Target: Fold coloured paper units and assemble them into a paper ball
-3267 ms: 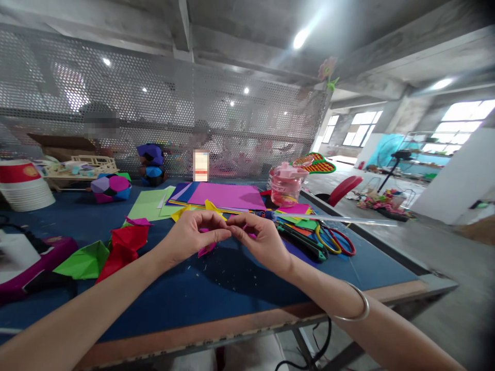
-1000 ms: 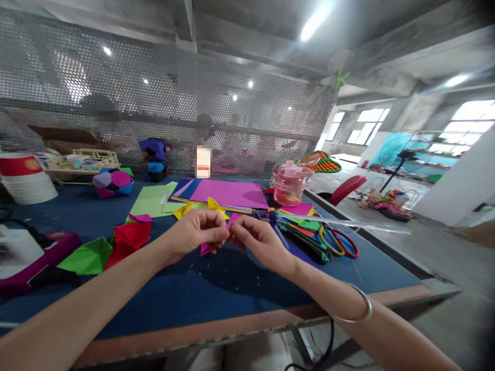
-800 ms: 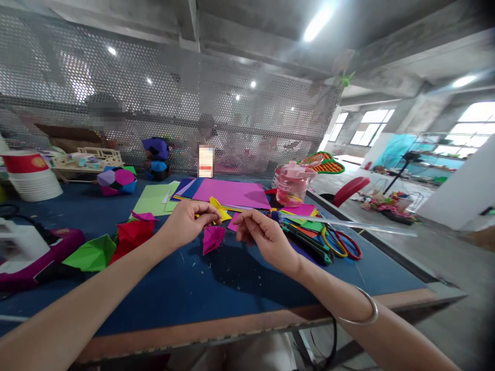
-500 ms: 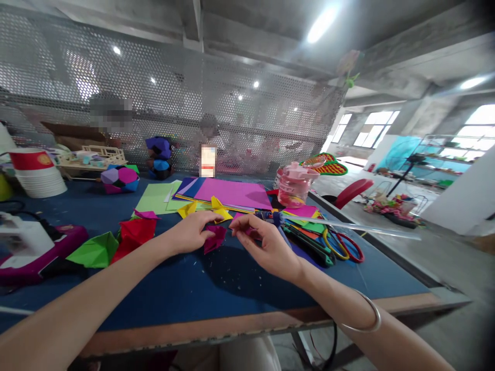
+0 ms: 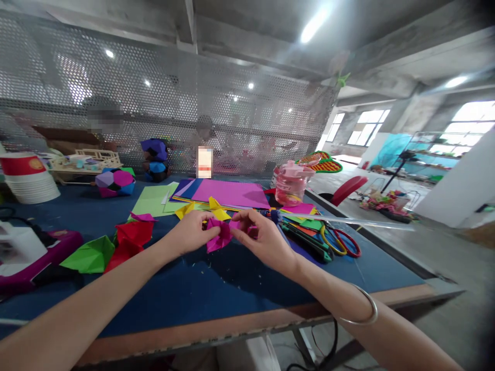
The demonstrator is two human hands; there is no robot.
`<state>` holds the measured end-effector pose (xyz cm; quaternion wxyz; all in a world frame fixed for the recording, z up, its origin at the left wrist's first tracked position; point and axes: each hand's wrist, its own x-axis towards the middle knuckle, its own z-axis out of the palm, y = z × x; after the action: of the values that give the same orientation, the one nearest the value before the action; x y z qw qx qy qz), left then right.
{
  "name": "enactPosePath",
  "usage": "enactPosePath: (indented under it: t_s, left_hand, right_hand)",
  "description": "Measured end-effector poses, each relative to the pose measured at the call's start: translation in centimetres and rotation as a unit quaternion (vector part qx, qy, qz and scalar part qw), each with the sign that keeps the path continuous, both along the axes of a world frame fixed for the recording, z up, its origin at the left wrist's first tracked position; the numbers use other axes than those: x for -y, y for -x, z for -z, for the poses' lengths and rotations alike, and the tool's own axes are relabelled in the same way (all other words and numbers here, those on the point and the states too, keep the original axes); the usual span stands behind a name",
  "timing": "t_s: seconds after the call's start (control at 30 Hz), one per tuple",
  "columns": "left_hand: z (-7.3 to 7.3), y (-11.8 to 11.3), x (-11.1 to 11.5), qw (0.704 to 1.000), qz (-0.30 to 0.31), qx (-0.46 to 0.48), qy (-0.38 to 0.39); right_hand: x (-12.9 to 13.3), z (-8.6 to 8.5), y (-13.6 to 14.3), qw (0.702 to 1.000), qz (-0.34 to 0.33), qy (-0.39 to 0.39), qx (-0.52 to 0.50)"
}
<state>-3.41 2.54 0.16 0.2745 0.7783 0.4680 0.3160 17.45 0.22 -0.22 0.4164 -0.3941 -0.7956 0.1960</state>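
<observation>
Between my two hands is a magenta folded paper piece [image 5: 219, 238], held a little above the blue tabletop. My left hand [image 5: 193, 230] pinches its left side between thumb and fingers. At its upper right, the fingers of my right hand [image 5: 263, 236] are closed on the same paper. Just behind them lie yellow folded paper pieces [image 5: 217, 208]. Left of my left hand sit a red folded paper piece [image 5: 131, 239] and a green one [image 5: 92, 253]. A stack of coloured paper sheets [image 5: 232, 193] lies beyond my hands.
Right of my hands are a green-and-black cutter [image 5: 309, 242], scissors [image 5: 348, 243] and a pink transparent jug [image 5: 290, 185]. Paper cups [image 5: 29, 180], a multicoloured paper ball [image 5: 115, 183] and a purple power strip [image 5: 58, 252] stand left. A perforated metal screen [image 5: 232, 113] rises behind.
My right hand has moved left and closed on the magenta paper, which was in my left hand alone. The paper has turned and opened slightly. The view has shifted a little.
</observation>
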Motion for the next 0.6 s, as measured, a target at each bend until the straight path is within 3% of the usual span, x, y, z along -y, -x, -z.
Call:
enactPosePath:
  t_s: [0.17,0.3,0.4,0.47,0.6]
  left_hand:
    - [0.6,-0.3,-0.2,0.998,-0.030,0.059,-0.024]
    - [0.6,-0.6,-0.2,0.978,0.018,0.189,0.091]
    - [0.3,-0.6,-0.1,0.970,0.027,0.211,0.121]
    - [0.2,-0.5,0.1,0.981,0.018,0.172,0.089]
    - [0.3,-0.6,0.7,0.997,-0.020,0.048,-0.054]
  right_hand:
    - [-0.3,0.3,0.0,1.000,-0.001,0.009,0.014]
    - [0.0,0.1,0.1,0.999,-0.021,0.012,0.023]
    - [0.6,-0.3,-0.1,0.999,-0.011,0.000,0.035]
    - [1.0,-0.4,-0.2,0.998,-0.002,-0.021,0.054]
    - [1.1,-0.7,0.2,0.988,0.033,-0.086,0.128]
